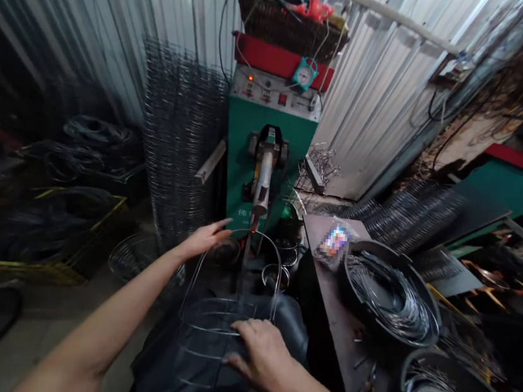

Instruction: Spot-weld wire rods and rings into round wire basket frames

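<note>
Head view: the wire frame (pixel 214 329) rests on the lap, its arch raised to the welder (pixel 269 133). The left hand (pixel 206 238) pinches the arch, and the right hand (pixel 261 355) presses down with fingers splayed. This looks like aligning a joint, which calls for a steady hold.

Left hand (pixel 206 237) touches the top of the wire frame (pixel 219 329) — right hand (pixel 261 356) presses its lower rings.

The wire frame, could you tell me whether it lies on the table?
No, the wire frame rests on the lap, left hand at its arched end and right hand on it.
</note>
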Action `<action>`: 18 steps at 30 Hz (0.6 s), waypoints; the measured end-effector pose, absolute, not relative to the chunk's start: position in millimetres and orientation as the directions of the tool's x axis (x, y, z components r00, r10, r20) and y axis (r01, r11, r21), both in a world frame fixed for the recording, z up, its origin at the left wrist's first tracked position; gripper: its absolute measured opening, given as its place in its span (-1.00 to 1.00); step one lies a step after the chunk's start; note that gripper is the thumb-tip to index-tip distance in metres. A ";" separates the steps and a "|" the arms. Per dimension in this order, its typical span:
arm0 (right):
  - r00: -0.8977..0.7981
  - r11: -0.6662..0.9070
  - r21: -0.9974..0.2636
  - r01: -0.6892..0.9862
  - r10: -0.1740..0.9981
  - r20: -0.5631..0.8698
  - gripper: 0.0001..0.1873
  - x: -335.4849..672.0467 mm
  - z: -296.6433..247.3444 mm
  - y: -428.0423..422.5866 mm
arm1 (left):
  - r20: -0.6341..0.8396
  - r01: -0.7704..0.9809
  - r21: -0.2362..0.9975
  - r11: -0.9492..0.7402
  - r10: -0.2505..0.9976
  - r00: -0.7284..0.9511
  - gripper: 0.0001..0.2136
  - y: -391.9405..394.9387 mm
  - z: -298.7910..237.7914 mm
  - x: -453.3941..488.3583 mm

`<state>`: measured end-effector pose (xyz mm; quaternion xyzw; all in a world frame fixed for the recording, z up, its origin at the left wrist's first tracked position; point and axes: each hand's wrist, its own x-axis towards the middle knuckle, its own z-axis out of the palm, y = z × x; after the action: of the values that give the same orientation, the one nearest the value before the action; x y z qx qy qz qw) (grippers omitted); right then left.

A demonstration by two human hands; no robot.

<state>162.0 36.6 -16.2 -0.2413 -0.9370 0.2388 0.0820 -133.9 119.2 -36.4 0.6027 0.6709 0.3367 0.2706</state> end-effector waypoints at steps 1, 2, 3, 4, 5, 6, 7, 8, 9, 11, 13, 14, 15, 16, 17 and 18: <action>-0.863 0.751 -0.508 0.421 0.505 0.032 -0.60 160.2 -20.6 33.0 | 0.007 0.470 0.875 0.115 0.968 -0.249 -0.45 97.3 -42.3 -135.7; -0.850 0.724 -0.543 0.426 0.525 0.033 -0.68 158.3 -25.1 32.8 | -0.068 0.268 0.946 0.181 0.921 -0.384 -0.45 71.5 -50.7 -135.1; -0.837 0.692 -0.584 0.423 0.545 0.039 -0.73 157.0 -29.4 35.0 | -0.182 0.070 0.968 0.241 0.867 -0.463 -0.45 42.8 -61.6 -131.6; -0.825 0.661 -0.627 0.412 0.563 0.051 -0.75 156.5 -33.2 38.1 | -0.325 -0.107 0.943 0.315 0.805 -0.496 -0.45 12.9 -74.5 -125.2; -0.809 0.631 -0.665 0.398 0.584 0.070 -0.74 156.8 -36.3 41.1 | -0.457 -0.251 0.889 0.382 0.735 -0.501 -0.44 -16.6 -88.5 -116.2; -0.789 0.601 -0.701 0.383 0.608 0.090 -0.72 158.2 -38.8 43.1 | -0.560 -0.371 0.827 0.424 0.682 -0.470 -0.42 -44.1 -102.5 -105.5; -0.769 0.570 -0.737 0.363 0.630 0.108 -0.69 160.4 -40.9 43.5 | -0.654 -0.480 0.745 0.464 0.651 -0.385 -0.38 -68.1 -115.4 -94.1; -0.753 0.538 -0.773 0.336 0.647 0.122 -0.65 163.4 -42.7 42.2 | -0.715 -0.560 0.664 0.496 0.639 -0.282 -0.33 -87.8 -125.9 -83.3; -0.745 0.510 -0.806 0.301 0.654 0.135 -0.62 166.8 -44.4 39.2 | -0.756 -0.622 0.581 0.525 0.631 -0.173 -0.27 -102.5 -133.5 -73.7; -0.754 0.480 -0.850 0.217 0.635 0.166 -0.56 174.0 -47.6 29.5 | -0.774 -0.703 0.481 0.524 0.631 -0.059 -0.20 -117.4 -139.1 -60.8; -0.779 0.500 -0.853 0.152 0.591 0.208 -0.53 180.5 -50.1 18.4 | -0.732 -0.707 0.529 0.469 0.675 -0.099 -0.19 -116.5 -135.4 -56.9; -0.790 0.524 -0.840 0.140 0.570 0.224 -0.53 183.5 -51.0 13.6 | -0.702 -0.680 0.589 0.437 0.694 -0.162 -0.19 -112.4 -132.1 -57.8; -0.803 0.554 -0.821 0.141 0.549 0.233 -0.55 186.8 -51.5 10.1 | -0.675 -0.639 0.649 0.414 0.700 -0.232 -0.20 -107.3 -128.9 -60.2; -0.813 0.587 -0.795 0.152 0.531 0.237 -0.57 190.9 -51.6 8.2 | -0.654 -0.594 0.698 0.400 0.694 -0.301 -0.21 -101.9 -126.1 -63.6; -0.820 0.619 -0.767 0.170 0.520 0.238 -0.60 196.7 -51.5 8.2 | -0.637 -0.556 0.732 0.394 0.685 -0.354 -0.23 -97.1 -124.1 -67.8; -0.820 0.645 -0.738 0.197 0.522 0.237 -0.64 205.2 -51.2 10.5 | -0.623 -0.529 0.753 0.391 0.682 -0.383 -0.25 -93.2 -122.6 -72.3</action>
<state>205.2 10.5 -51.2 -0.2041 -0.8797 0.3686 0.2204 -72.3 -93.2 -122.6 0.0613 0.6251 0.5484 0.5521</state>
